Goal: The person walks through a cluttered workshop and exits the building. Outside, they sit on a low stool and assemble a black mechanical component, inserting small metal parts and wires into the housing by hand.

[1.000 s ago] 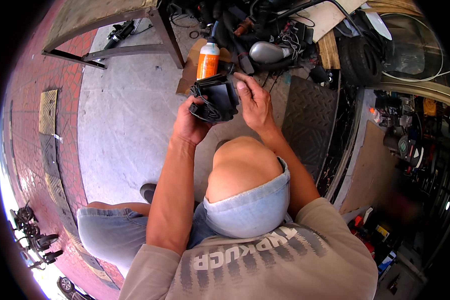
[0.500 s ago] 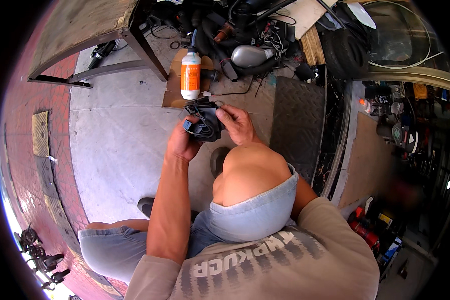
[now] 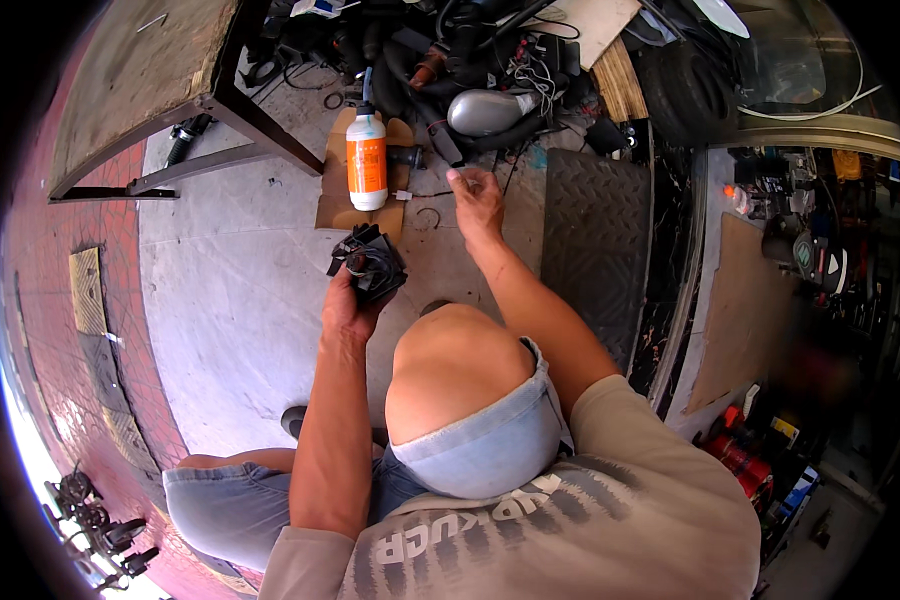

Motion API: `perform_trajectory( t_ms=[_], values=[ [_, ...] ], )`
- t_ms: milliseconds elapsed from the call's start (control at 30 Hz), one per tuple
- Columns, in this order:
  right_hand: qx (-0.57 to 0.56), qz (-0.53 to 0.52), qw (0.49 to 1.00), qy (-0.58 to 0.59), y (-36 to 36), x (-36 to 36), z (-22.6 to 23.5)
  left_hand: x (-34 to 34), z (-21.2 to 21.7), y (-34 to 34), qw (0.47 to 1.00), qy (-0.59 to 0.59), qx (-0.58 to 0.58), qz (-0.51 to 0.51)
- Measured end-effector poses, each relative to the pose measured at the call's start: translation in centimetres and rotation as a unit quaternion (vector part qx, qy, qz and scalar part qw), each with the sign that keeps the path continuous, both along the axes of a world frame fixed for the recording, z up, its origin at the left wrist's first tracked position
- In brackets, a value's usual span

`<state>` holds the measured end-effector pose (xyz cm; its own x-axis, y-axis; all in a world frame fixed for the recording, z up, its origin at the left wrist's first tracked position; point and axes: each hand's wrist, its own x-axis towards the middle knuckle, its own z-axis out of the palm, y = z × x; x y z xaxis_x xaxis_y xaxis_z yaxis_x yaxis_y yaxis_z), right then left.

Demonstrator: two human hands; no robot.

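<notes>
**Black part gripped in left hand as right hand is stretched toward cluttered floor**

A black mechanical part (image 3: 368, 264) is seen clasped in the left hand (image 3: 348, 305), the fingers wrapped round its lower side so that it is held up above the concrete floor (image 3: 230, 300). The right hand (image 3: 477, 197) is shown extended forward and clear of the part, well up and to the right of it, with the fingers loosely curled; whether anything small is pinched between the fingertips cannot be told. The part is thus kept wholly by the left hand, with the right hand apart from it.

Below the hands, a bent bare knee (image 3: 452, 372) is seen, with light denim shorts (image 3: 490, 450) rolled at the thigh. Just ahead of the part, a white spray bottle with an orange label (image 3: 366, 160) is stood upright on a flat piece of brown cardboard (image 3: 335, 200). A small wire ring (image 3: 428, 217) is seen lying on the concrete between the cardboard and the right hand. Beyond the right hand, a grey metal canister (image 3: 485, 110) is lodged among a heap of black hoses and cables (image 3: 420, 50). A dark ribbed rubber mat (image 3: 590, 240) is laid to the right, and a slanted wooden table top on dark metal legs (image 3: 140, 80) is seen at the upper left.
</notes>
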<state>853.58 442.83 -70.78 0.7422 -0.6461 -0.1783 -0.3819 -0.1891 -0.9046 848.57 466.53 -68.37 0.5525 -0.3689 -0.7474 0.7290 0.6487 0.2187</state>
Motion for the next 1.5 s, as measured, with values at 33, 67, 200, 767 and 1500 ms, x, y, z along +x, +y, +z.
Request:
perform_trajectory(
  t_ms=[33, 67, 200, 767, 1500],
  values=[
    [-0.026, -0.019, 0.999, -0.027, -0.5, 1.5, -1.0, 0.0, 0.2, 0.2, 1.0, -0.001, 0.0, 0.006],
    [-0.057, -0.042, 0.996, -0.055, -1.0, 2.4, -1.0, 0.1, 0.7, 0.0, 1.0, -0.003, -0.005, 0.008],
    [0.113, 0.016, 0.993, 0.013, -2.5, 3.7, 0.4, 0.9, 3.2, -0.2, 0.999, -0.02, -0.03, -0.014],
    [-0.164, 0.395, 0.89, -0.16, -1.5, -4.6, 17.6, 2.7, 4.7, -0.2, 0.988, -0.04, -0.148, -0.016],
    [-0.077, 0.55, 0.831, 0.034, 0.0, -4.9, 15.3, 2.1, 6.6, -1.9, 0.984, -0.093, -0.151, -0.036]
  ],
)
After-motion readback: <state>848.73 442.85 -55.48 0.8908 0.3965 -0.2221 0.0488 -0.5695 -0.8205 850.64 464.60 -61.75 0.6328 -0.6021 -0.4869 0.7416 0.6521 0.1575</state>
